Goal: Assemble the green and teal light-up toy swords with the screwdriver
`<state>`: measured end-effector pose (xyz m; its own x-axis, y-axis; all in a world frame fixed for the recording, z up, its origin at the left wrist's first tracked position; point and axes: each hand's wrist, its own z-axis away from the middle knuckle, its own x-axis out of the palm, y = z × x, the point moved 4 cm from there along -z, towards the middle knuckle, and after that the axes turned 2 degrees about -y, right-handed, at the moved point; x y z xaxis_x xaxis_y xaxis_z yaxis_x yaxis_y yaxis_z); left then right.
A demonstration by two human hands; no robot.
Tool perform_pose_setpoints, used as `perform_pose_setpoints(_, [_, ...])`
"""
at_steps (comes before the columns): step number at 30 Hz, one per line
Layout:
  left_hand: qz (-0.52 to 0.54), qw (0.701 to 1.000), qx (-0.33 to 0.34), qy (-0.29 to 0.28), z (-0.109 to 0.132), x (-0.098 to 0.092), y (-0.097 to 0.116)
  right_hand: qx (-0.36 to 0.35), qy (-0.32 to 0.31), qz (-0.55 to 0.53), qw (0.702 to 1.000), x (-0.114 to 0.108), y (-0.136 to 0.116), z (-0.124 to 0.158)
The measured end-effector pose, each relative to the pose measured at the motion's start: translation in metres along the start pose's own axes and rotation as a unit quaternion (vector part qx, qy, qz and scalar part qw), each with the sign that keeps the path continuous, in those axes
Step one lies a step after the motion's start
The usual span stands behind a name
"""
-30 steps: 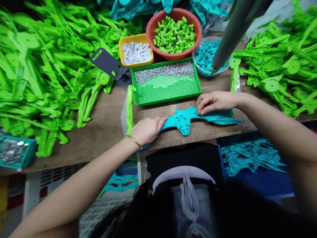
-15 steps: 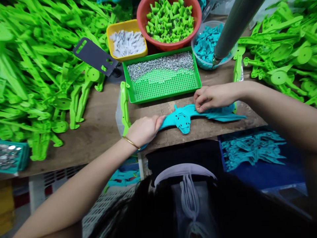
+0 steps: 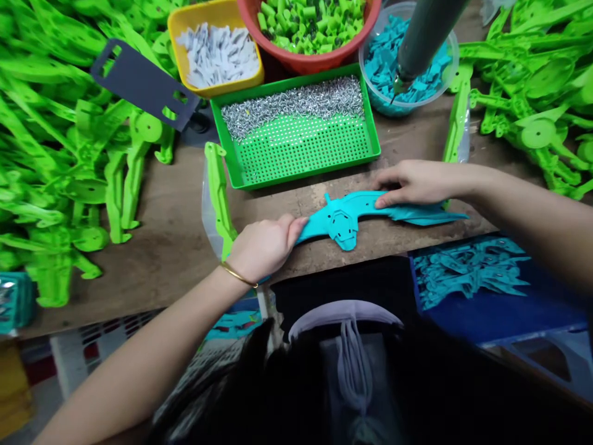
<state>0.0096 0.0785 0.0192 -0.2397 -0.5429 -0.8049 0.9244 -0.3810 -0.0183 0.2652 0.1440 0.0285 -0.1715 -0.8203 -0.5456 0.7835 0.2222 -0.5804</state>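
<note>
A turquoise bow-shaped plastic part lies across the wooden tabletop in front of me, its hexagonal centre facing up and small holes showing along it. My left hand, with a gold bangle at the wrist, is closed around its left arm and hides that end. Over the right arm of the part lies my right hand, thumb on the near face and fingers curving over the far edge. Just beyond the part stands a green perforated tray with small silver screws heaped along its back.
Behind the tray sit a yellow tub of pale pieces, a red bowl of green pieces and a clear tub of turquoise pieces. A dark cylindrical tool hangs over it. Green plastic parts pile up at both sides.
My right hand has loosened from a pinch near the part's middle and slid right along its arm. The left hand keeps its hold. The view has shifted slightly.
</note>
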Motion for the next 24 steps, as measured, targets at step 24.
perform_pose_setpoints(24, [0.134,0.983,0.062,0.109,-0.008,-0.024,0.03,-0.04,0.222,-0.017,0.974,-0.013,-0.012,0.03])
